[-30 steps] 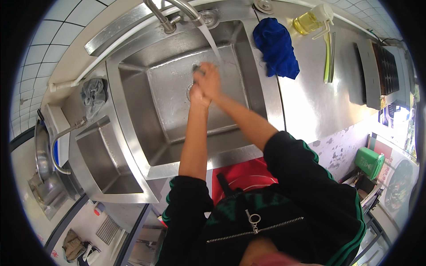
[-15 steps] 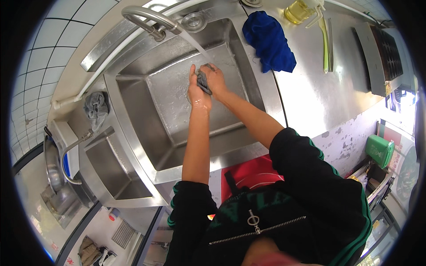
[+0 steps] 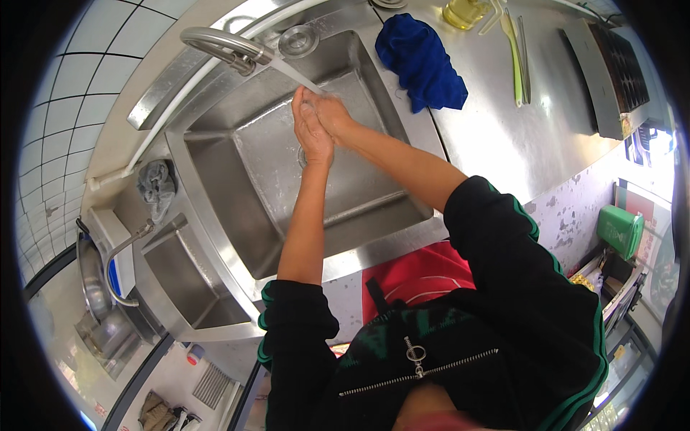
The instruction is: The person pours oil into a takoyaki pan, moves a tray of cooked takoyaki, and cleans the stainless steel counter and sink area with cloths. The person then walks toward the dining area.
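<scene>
Over the large steel sink (image 3: 226,194), my hands are pressed together just below the faucet (image 3: 226,44). Water (image 3: 295,74) runs from its spout onto them. My left hand (image 3: 310,135) is held upward with its fingers close together against the right. Curled against that palm is my right hand (image 3: 334,117), its fingers bent. The grey cloth seen between them half a second ago is hidden now, and it does not show in the sink. Part of the drain (image 3: 302,156) shows beside my left wrist.
On the right counter lie a blue cloth (image 3: 420,65), a bottle of yellow liquid (image 3: 463,13), and a green-handled utensil (image 3: 514,61). A black-topped stove (image 3: 611,75) stands farther right. Left are a small sink (image 3: 190,269), a second tap (image 3: 118,251) and a crumpled grey bundle (image 3: 156,188).
Both hands have moved up and left, closer to the spout, and the stream now lands on them. The grey cloth between them has gone out of sight. The view has shifted slightly.
</scene>
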{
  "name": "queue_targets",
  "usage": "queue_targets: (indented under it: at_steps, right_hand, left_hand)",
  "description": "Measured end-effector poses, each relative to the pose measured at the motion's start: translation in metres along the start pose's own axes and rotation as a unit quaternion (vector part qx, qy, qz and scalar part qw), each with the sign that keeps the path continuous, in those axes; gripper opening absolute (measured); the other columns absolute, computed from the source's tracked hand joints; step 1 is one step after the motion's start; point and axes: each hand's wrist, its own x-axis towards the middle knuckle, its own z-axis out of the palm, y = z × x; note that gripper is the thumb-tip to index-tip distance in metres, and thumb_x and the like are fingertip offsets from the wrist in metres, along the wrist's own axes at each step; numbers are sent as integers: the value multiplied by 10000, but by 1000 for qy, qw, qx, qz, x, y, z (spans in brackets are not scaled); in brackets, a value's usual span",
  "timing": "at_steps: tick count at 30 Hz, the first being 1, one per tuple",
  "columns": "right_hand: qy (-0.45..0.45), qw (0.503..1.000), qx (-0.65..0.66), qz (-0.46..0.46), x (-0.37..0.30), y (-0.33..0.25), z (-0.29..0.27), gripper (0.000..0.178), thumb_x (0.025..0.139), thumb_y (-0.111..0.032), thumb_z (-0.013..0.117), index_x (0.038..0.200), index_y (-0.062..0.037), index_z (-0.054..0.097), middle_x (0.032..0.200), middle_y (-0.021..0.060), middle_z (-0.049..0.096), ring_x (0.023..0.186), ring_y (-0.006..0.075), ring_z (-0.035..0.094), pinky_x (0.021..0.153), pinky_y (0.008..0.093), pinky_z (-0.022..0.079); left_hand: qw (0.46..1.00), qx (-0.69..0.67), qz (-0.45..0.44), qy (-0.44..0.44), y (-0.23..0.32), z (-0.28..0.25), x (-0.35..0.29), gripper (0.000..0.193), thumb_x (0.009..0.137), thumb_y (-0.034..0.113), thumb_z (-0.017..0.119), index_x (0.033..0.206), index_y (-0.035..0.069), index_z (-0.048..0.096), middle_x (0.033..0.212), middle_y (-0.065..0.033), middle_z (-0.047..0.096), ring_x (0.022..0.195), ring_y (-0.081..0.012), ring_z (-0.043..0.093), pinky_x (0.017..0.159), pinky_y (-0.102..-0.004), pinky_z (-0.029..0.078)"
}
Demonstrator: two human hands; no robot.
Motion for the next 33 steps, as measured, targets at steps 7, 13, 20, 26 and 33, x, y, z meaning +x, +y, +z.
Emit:
queue_targets:
  at_steps: [7,13,20,26,33]
  right_hand:
    - [-91,979,-184,-11,25,9,-18,372,875,-347,492,1044,-22,560,1004,99,583,862,213,557,686,356,467]
    - [-245,937,189,164,-11,-26,-48,460,871,-447,491,1078,-40,553,1017,77,584,877,177,567,690,395,489]
    - [-94,986,-51,129,-10,-25,-69,377,839,-419,567,1013,-86,600,937,36,604,799,123,566,568,277,469]
    - [-117,988,-78,60,-9,-49,-73,332,808,-344,623,1064,-134,604,889,1,620,704,105,566,573,233,447]
    - [-227,863,-373,-254,-72,-49,9,382,784,-265,638,1121,-96,575,1017,102,616,946,166,569,802,312,449]
  left_hand:
    - [990,-100,-61,-83,-5,-3,1,492,939,361,333,1307,36,366,1256,-134,437,1161,-246,412,979,-339,311]
    - [979,9,-168,-119,8,-52,12,225,882,204,514,924,-4,588,759,-47,590,627,-134,524,622,-284,439]
    - [925,-210,-310,61,14,-98,24,235,831,206,585,977,24,565,938,-40,571,862,-136,517,758,-304,423]
    - [855,-335,-376,126,-20,-128,26,343,821,216,596,1139,123,508,1050,-42,567,974,-178,507,922,-446,352]
    - [766,-577,-262,-107,-79,-42,-26,392,887,372,454,1239,208,403,1245,-11,430,1100,-167,429,950,-468,333]
